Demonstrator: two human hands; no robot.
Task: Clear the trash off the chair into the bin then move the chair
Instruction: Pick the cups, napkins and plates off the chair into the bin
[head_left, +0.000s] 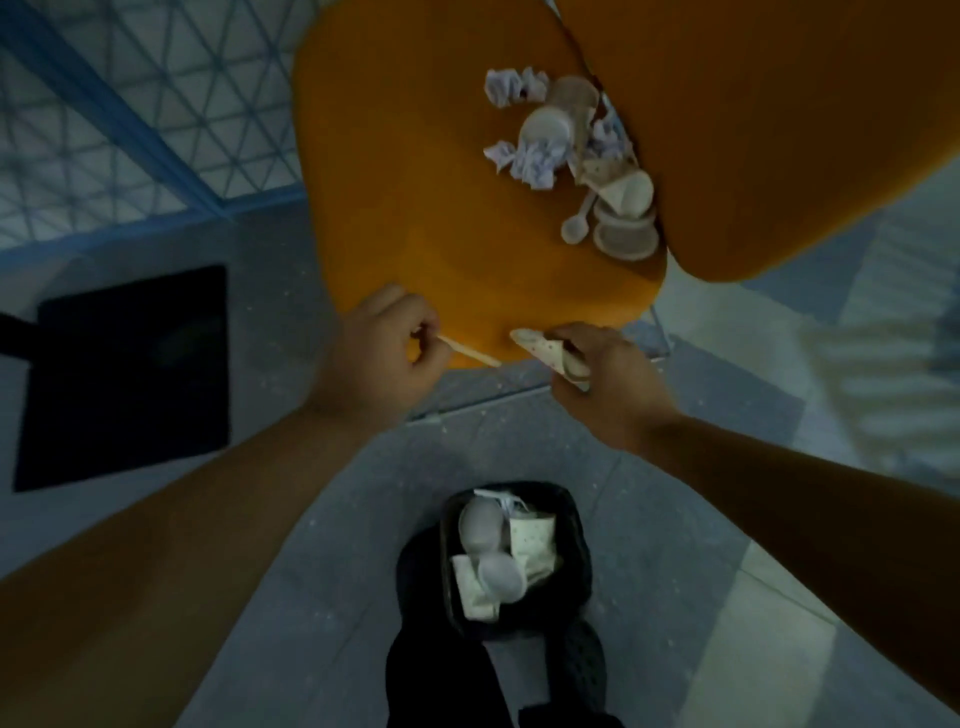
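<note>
An orange chair (415, 182) fills the upper middle of the head view. On its seat lies a heap of trash (576, 156): crumpled paper, paper cups, lids and a small spoon. My left hand (384, 358) pinches a thin wooden stick (470, 353) at the seat's near edge. My right hand (608, 374) grips a flattened spotted paper cup (545, 353) beside it. Below my hands, a black bin (576, 525) stands on the floor and holds cups, lids and paper.
A dark flat mat (124, 374) lies on the grey floor (322, 545) to the left. A blue mesh fence (130, 104) runs along the upper left. The chair's metal frame (657, 327) shows under the seat at right. My dark trouser legs stand by the bin.
</note>
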